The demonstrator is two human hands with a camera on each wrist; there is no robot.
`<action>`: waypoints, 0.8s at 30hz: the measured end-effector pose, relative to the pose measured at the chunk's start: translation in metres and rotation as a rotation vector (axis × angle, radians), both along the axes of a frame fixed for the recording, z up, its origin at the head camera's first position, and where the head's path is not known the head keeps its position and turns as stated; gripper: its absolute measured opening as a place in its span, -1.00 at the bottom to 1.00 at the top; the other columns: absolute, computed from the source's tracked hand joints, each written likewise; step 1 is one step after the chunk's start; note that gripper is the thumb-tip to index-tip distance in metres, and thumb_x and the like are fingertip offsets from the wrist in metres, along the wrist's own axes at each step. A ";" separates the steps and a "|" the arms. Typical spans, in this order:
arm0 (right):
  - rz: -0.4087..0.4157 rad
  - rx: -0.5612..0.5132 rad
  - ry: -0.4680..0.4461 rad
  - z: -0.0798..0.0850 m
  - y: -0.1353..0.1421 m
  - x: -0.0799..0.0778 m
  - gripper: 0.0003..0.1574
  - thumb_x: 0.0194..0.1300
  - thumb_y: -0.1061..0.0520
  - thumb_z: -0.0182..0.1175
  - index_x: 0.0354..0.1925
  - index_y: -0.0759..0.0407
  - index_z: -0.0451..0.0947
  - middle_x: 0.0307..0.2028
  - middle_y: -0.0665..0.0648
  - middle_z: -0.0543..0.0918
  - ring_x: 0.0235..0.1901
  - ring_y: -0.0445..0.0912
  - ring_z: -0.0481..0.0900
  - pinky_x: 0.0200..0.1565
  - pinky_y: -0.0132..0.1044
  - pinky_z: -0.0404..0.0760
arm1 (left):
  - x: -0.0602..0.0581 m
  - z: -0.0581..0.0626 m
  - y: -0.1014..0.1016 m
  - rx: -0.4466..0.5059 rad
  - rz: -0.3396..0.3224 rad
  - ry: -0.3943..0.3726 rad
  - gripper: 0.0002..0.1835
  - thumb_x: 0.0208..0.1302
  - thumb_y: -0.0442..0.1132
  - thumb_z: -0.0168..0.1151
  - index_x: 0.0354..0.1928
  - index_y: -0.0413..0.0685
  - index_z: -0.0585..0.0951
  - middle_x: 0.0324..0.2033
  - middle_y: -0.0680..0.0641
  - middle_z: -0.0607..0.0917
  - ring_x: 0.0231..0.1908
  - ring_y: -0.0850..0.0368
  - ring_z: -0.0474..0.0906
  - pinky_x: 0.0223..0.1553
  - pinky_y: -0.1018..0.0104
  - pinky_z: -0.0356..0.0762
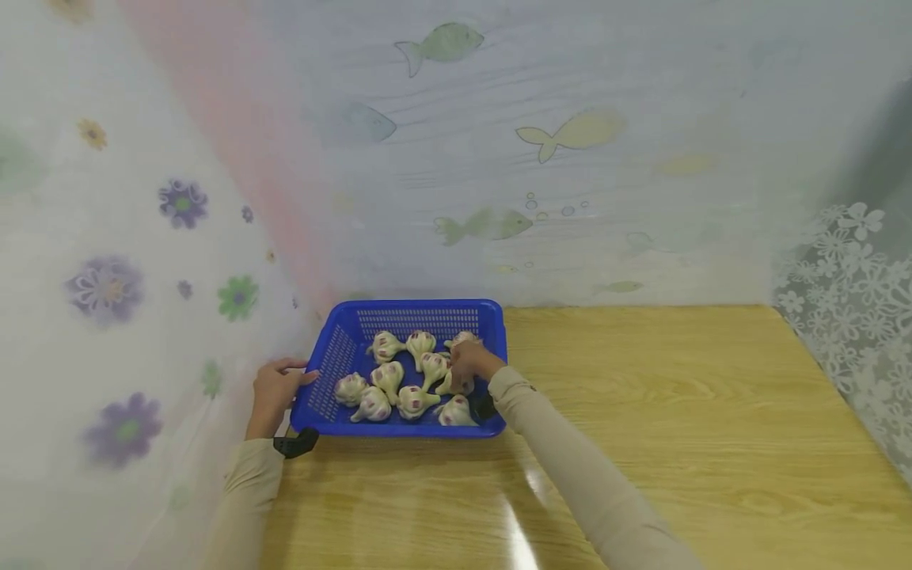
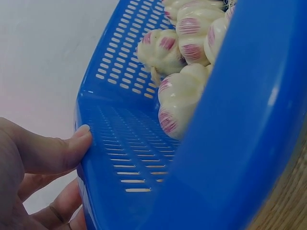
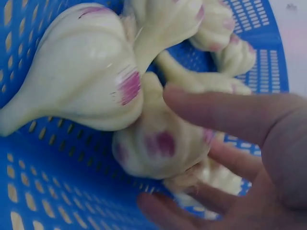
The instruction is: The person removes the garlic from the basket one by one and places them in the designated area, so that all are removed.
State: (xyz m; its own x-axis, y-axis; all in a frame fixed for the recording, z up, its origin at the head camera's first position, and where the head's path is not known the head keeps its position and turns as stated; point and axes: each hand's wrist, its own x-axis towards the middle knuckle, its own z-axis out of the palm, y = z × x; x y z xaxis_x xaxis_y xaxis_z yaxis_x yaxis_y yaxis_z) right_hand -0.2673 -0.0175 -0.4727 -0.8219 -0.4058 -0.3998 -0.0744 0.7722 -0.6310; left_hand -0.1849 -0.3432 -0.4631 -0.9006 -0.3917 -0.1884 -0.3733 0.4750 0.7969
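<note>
A blue plastic basket (image 1: 399, 430) with slotted walls holds several garlic bulbs (image 1: 387, 380), whitish with purple streaks. At its left side, my left hand (image 1: 276, 389) grips the rim, thumb on the inner side and fingers outside, as the left wrist view shows. My right hand (image 1: 466, 362) reaches into the right part of the basket. In the right wrist view its thumb and fingers are around one garlic bulb (image 3: 160, 143), the thumb overlapping its upper side. A larger-looking garlic bulb (image 3: 86, 67) lies beside that one, close to the camera.
The basket stands on a wood-grain table (image 1: 677, 412), near its back left corner. A wall with painted flowers (image 1: 114, 289) rises close on the left. Behind the table is a wall with painted fish (image 1: 492, 226). White flower-patterned material (image 1: 855, 269) borders the right side.
</note>
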 end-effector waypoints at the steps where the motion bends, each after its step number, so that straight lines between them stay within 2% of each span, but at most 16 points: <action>1: 0.022 0.011 -0.006 -0.002 0.000 -0.001 -0.43 -0.08 0.38 0.34 -0.74 0.05 0.13 -0.71 -0.04 0.13 -0.67 -0.19 0.10 -0.56 -0.31 0.28 | 0.000 0.000 0.000 -0.003 -0.005 0.001 -0.50 0.19 -0.18 0.29 0.11 -0.34 0.52 -0.03 -0.39 0.52 -0.27 -0.05 0.60 -0.30 0.10 0.63; 3: 0.034 0.001 -0.047 -0.005 0.002 -0.002 -0.37 -0.07 0.40 0.31 -0.69 0.05 0.03 -0.70 -0.01 0.03 -0.67 -0.16 0.02 -0.55 -0.26 0.19 | -0.001 0.000 0.000 -0.005 -0.008 0.005 -0.50 0.18 -0.18 0.30 0.11 -0.33 0.53 -0.05 -0.38 0.53 -0.29 -0.02 0.60 -0.32 0.13 0.63; 4: 0.029 -0.014 -0.062 -0.005 0.002 -0.002 -0.38 -0.07 0.40 0.31 -0.69 0.05 0.03 -0.70 -0.01 0.04 -0.67 -0.16 0.04 -0.55 -0.24 0.21 | -0.002 0.000 0.000 -0.007 -0.008 0.007 -0.51 0.18 -0.18 0.31 0.10 -0.33 0.53 -0.06 -0.37 0.53 -0.31 0.00 0.60 -0.33 0.14 0.63; 6: 0.023 -0.034 -0.059 -0.006 0.004 -0.002 -0.45 -0.09 0.38 0.34 -0.70 0.08 0.12 -0.71 -0.01 0.12 -0.68 -0.16 0.13 -0.55 -0.19 0.36 | -0.002 0.000 0.000 -0.005 -0.008 0.012 -0.51 0.18 -0.19 0.31 0.10 -0.33 0.53 -0.08 -0.36 0.55 -0.35 0.04 0.60 -0.35 0.16 0.63; 8: 0.007 -0.066 -0.072 -0.006 0.005 -0.002 -0.61 -0.09 0.37 0.34 -0.65 0.15 0.28 -0.65 0.01 0.27 -0.64 -0.14 0.26 -0.43 -0.11 0.52 | -0.003 0.000 0.000 -0.003 -0.011 0.016 -0.51 0.18 -0.19 0.31 0.10 -0.33 0.53 -0.10 -0.35 0.56 -0.38 0.07 0.60 -0.36 0.18 0.63; 10: -0.008 -0.092 -0.083 -0.007 0.007 -0.001 -0.75 -0.08 0.34 0.35 -0.50 0.24 0.42 -0.54 0.05 0.40 -0.56 -0.11 0.38 -0.30 -0.02 0.59 | -0.004 0.001 0.001 0.000 -0.013 0.017 -0.51 0.17 -0.18 0.31 0.10 -0.33 0.53 -0.10 -0.35 0.57 -0.38 0.09 0.60 -0.36 0.19 0.63; 13: -0.035 -0.135 -0.110 -0.007 0.009 0.000 -0.66 -0.08 0.32 0.36 -0.28 0.31 0.46 -0.38 0.11 0.48 -0.45 -0.05 0.47 -0.25 0.02 0.61 | -0.005 0.001 0.001 -0.006 -0.015 0.014 -0.50 0.17 -0.18 0.32 0.10 -0.32 0.54 -0.08 -0.36 0.57 -0.37 0.08 0.60 -0.36 0.19 0.62; 15: -0.040 -0.159 -0.119 -0.007 0.010 0.001 -0.60 -0.08 0.29 0.37 -0.25 0.31 0.43 -0.34 0.12 0.48 -0.41 -0.05 0.48 -0.26 0.01 0.61 | -0.005 0.001 0.001 -0.009 -0.011 0.011 -0.51 0.17 -0.18 0.32 0.10 -0.31 0.54 -0.07 -0.36 0.56 -0.36 0.06 0.59 -0.35 0.19 0.62; 20: -0.049 -0.227 -0.135 -0.006 0.012 0.002 -0.61 -0.10 0.23 0.40 -0.40 0.20 0.34 -0.42 0.07 0.43 -0.42 -0.06 0.47 -0.31 -0.04 0.60 | -0.003 0.000 0.000 0.002 -0.017 0.010 -0.50 0.18 -0.17 0.31 0.11 -0.32 0.53 -0.05 -0.38 0.56 -0.36 0.06 0.60 -0.34 0.18 0.62; 24: -0.056 -0.316 -0.197 -0.006 0.011 0.001 -0.57 -0.08 0.22 0.41 -0.46 0.18 0.28 -0.42 0.10 0.43 -0.44 -0.06 0.51 -0.37 -0.10 0.62 | 0.001 -0.001 -0.002 -0.002 -0.014 0.015 -0.50 0.18 -0.16 0.31 0.10 -0.32 0.54 -0.09 -0.35 0.57 -0.42 0.11 0.59 -0.40 0.24 0.61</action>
